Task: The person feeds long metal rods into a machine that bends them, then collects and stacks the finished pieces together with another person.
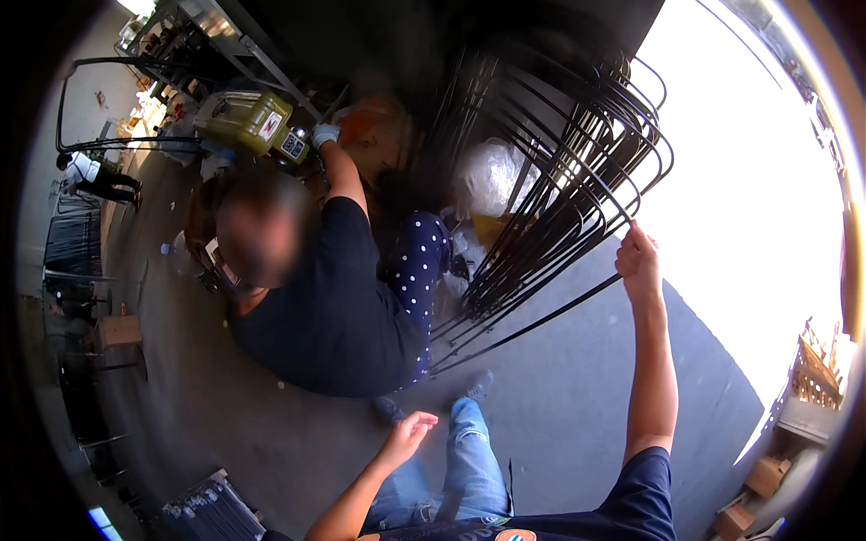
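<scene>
My right hand (639, 260) is raised at the right, its fingers closed round a black bent metal frame (532, 326). One long bar of that frame slants down and left from my fist toward the floor. Just beyond it leans a dense stack of similar U-shaped black metal frames (577, 194), their rounded ends up and to the right. Low in front of my body hangs my left hand (410, 439). It holds nothing, and its fingers are loosely stretched, slightly bent.
Close on my left sits a person (334, 298) in a dark top, a gloved hand at a yellow-green machine (268, 123). Clear plastic wrapping (487, 176) lies behind the stack. Cardboard boxes (767, 475) stand at right; bundled dark bars (212, 509) lie lower left. Another person (95, 173) stands far left.
</scene>
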`<state>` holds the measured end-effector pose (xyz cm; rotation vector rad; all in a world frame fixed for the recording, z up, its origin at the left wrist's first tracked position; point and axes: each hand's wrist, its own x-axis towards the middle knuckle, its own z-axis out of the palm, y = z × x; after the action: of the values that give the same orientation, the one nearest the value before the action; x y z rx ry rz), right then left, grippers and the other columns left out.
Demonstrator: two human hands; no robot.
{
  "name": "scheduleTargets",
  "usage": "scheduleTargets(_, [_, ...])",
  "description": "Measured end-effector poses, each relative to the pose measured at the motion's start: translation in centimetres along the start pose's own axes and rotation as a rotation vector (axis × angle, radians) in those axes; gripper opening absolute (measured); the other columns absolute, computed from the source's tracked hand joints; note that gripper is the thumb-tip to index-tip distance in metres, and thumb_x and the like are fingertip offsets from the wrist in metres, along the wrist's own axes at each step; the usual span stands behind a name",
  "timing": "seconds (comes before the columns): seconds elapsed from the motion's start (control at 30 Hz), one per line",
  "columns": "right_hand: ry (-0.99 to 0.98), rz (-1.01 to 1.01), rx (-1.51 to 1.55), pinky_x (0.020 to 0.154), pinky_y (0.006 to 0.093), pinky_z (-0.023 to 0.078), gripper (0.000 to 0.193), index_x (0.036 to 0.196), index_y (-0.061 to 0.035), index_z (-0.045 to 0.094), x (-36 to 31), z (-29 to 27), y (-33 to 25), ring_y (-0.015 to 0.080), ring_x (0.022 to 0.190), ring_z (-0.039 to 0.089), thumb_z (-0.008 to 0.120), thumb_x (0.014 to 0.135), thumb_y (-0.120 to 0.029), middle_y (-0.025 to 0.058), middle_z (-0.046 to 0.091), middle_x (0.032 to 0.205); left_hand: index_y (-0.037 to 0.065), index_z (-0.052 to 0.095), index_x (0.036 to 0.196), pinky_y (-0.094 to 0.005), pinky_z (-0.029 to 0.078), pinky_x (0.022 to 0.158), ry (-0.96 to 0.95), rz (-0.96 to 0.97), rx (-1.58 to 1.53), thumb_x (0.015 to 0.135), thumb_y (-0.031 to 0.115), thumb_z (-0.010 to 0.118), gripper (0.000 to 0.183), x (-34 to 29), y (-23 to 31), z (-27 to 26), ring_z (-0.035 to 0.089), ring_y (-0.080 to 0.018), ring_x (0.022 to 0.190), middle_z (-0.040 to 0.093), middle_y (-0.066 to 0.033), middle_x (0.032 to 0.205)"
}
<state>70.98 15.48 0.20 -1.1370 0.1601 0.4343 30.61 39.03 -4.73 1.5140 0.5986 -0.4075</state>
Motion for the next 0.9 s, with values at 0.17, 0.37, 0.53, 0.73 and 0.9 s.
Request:
scheduleTargets(0.17, [0.013,-0.086,-0.085,0.033,0.0196,0.014,0.027,0.061,-0.0163,0.039,-1.8,3.4,-6.7,0.0017,0.037,0.023,0.046,0.088,-0.019,-0.0090,0.027,0.048,-0.001,0.052,0.102,-0.0275,0.043,0.084,-0.019,0.008,0.006,0.087,0.005,0.042,0.019,0.3,0.4,1.2,0.056,-0.0165,0.095,0.058,-0.0098,0.099])
scheduleTargets(0.37, [0.154,-0.232,-0.273,0.035,0.0196,0.015,0.029,0.060,-0.0162,0.041,-6.1,7.0,-13.5,0.0015,0.037,0.021,0.045,0.088,-0.023,-0.0089,0.025,0.048,0.000,0.053,0.101,-0.0262,0.042,0.083,-0.008,0.029,0.036,0.088,0.006,0.041,0.018,0.1,1.6,1.5,0.055,-0.0137,0.092,0.058,-0.0076,0.097])
scheduleTargets(0.53, [0.177,-0.415,-0.297,0.034,0.0178,0.014,0.024,0.071,-0.0117,0.050,-9.9,8.8,-19.1,0.0012,0.038,0.019,0.040,0.092,-0.019,-0.0080,0.025,0.047,0.001,0.053,0.101,-0.0252,0.043,0.080,-0.003,0.082,0.017,0.088,0.006,0.040,0.019,-0.3,1.9,1.8,0.055,-0.0130,0.090,0.058,-0.0075,0.096])
scheduleTargets(0.73, [0.223,-0.709,-0.496,0.038,0.0165,0.016,0.021,0.099,-0.0023,0.056,-13.7,9.8,-23.0,0.0027,0.042,0.020,0.044,0.091,-0.017,-0.0038,0.029,0.054,0.000,0.053,0.101,-0.0255,0.043,0.079,-0.027,0.121,0.035,0.088,0.008,0.042,0.019,-1.1,3.0,1.1,0.055,-0.0130,0.090,0.059,-0.0070,0.096])
scheduleTargets(0.9, [0.363,-0.809,-0.817,0.044,0.0181,0.022,0.021,0.098,-0.0021,0.055,-15.9,10.1,-26.9,0.0053,0.049,0.028,0.045,0.088,-0.018,0.0004,0.035,0.062,0.000,0.055,0.098,-0.0268,0.044,0.080,-0.008,0.175,0.017,0.086,0.004,0.044,0.017,-1.4,3.3,0.8,0.057,-0.0149,0.089,0.060,-0.0080,0.093])
